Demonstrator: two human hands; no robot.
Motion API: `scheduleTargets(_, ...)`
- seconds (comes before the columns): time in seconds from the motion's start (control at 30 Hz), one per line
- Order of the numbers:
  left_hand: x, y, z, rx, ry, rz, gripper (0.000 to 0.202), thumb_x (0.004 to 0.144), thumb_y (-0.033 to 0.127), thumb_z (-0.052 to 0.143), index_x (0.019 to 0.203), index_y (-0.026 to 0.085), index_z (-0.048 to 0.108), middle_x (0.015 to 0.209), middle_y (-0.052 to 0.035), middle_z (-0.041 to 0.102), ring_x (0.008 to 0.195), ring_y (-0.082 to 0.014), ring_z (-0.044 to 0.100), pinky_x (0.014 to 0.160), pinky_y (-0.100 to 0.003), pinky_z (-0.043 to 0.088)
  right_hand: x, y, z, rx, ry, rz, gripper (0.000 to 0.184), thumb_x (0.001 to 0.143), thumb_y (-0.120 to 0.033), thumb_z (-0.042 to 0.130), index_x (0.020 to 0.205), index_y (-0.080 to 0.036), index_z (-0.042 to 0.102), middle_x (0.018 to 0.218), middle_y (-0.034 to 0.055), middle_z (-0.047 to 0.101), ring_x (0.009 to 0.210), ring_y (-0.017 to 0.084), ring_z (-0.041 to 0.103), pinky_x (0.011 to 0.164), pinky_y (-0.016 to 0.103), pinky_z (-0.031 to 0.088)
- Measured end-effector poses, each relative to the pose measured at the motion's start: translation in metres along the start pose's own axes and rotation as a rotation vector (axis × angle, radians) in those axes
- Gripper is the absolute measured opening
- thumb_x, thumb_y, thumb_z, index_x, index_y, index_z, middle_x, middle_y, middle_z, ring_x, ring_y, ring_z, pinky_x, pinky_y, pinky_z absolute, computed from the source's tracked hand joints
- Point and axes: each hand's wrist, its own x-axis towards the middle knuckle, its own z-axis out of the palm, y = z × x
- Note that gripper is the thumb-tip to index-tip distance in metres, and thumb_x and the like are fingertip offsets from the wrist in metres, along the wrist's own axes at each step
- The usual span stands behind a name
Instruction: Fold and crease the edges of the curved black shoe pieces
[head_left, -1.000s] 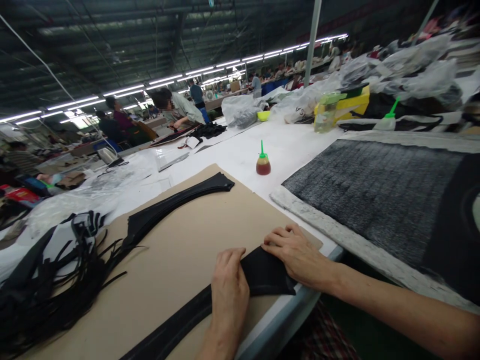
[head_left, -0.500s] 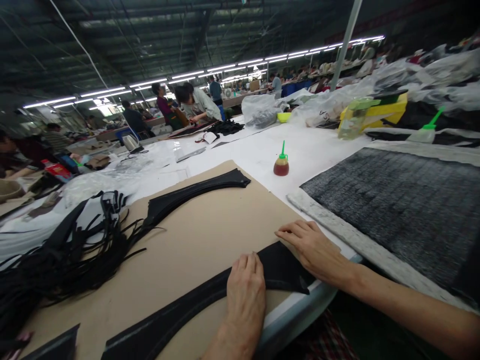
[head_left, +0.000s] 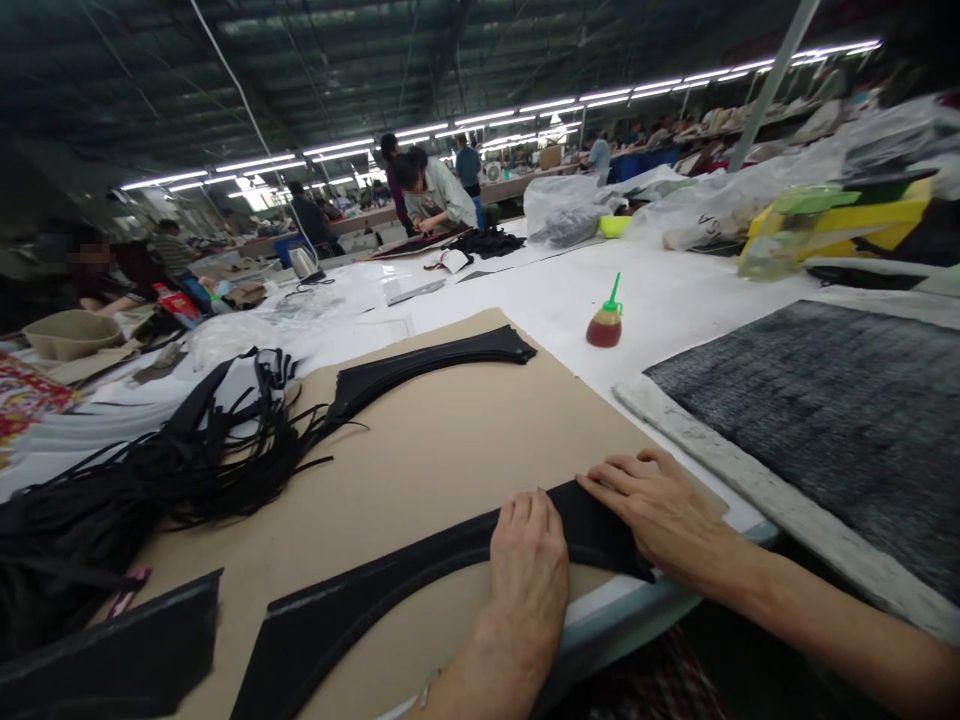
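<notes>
Right hand (head_left: pixel 664 508) apparently lowered onto black piece (head_left: pixel 356 597), patterned red cloth (head_left: pixel 30 395) newly visible

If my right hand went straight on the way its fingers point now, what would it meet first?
Sliding across the tan board, your right hand would probably meet the far stack of black pieces, though depth is hard to judge.

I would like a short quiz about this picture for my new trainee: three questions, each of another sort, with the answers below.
1. True or false: the left hand and the right hand are on the same black piece.
2. Choose: the spout of the small bottle is
A red
B green
C black
3. Fill in: in the picture, the heap of black strips lies to the ____ of both hands.
Key: 1 true; 2 B; 3 left.
</notes>
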Motion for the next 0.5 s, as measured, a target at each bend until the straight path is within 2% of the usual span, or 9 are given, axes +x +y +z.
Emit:
scheduleTargets(0.07, 0.001, 0.001, -0.001, -0.016, -0.008, -0.006, 0.036, 0.087, 0.007, 0.048, 0.121, 0.001, 0.057, 0.108, -0.0169, 0.064, 0.098, -0.0236, 0.059, 0.087, -0.036, 0.051, 0.005, -0.006, 0.0, -0.028, 0.041, 0.002, 0.046, 0.074, 0.0, 0.046, 0.112, -0.019, 0.063, 0.107, 0.0082, 0.065, 0.099, 0.024, 0.054, 0.09, 0.045, 0.03)
scheduleTargets(0.17, 0.002, 0.001, -0.002, -0.031, -0.012, -0.019, 0.034, 0.088, 0.009, 0.048, 0.121, 0.004, 0.057, 0.105, -0.0142, 0.064, 0.095, -0.0221, 0.058, 0.086, -0.035, 0.051, 0.014, -0.017, 0.001, -0.025, 0.074, -0.016, 0.051, 0.077, -0.001, 0.044, 0.121, -0.021, 0.06, 0.111, 0.0084, 0.064, 0.098, 0.024, 0.054, 0.086, 0.043, 0.033)
scheduleTargets(0.27, 0.002, 0.0, -0.002, -0.044, 0.005, -0.043, 0.032, 0.089, 0.01, 0.047, 0.119, 0.004, 0.058, 0.099, -0.0111, 0.064, 0.091, -0.021, 0.058, 0.084, -0.034, 0.051, 0.016, -0.02, 0.001, 0.034, 0.012, -0.042, 0.049, 0.083, -0.004, 0.044, 0.127, -0.022, 0.057, 0.114, 0.0079, 0.063, 0.098, 0.022, 0.054, 0.085, 0.039, 0.035)
scheduleTargets(0.4, -0.002, -0.002, 0.0, -0.075, 0.039, -0.04, 0.034, 0.09, 0.009, 0.045, 0.122, 0.004, 0.056, 0.106, -0.0129, 0.064, 0.098, -0.0227, 0.057, 0.088, -0.035, 0.048, 0.011, -0.013, 0.0, 0.054, -0.039, -0.009, 0.047, 0.086, -0.005, 0.043, 0.126, -0.023, 0.058, 0.118, 0.0074, 0.061, 0.103, 0.022, 0.053, 0.09, 0.04, 0.034)
scheduleTargets(0.5, -0.004, -0.003, -0.001, -0.114, 0.018, -0.054, 0.038, 0.089, 0.006, 0.043, 0.125, 0.005, 0.053, 0.11, -0.0138, 0.063, 0.101, -0.0233, 0.056, 0.09, -0.037, 0.046, 0.008, -0.011, -0.002, 0.062, -0.038, -0.002, 0.046, 0.085, -0.004, 0.044, 0.123, -0.023, 0.06, 0.119, 0.0076, 0.061, 0.104, 0.021, 0.053, 0.092, 0.041, 0.032)
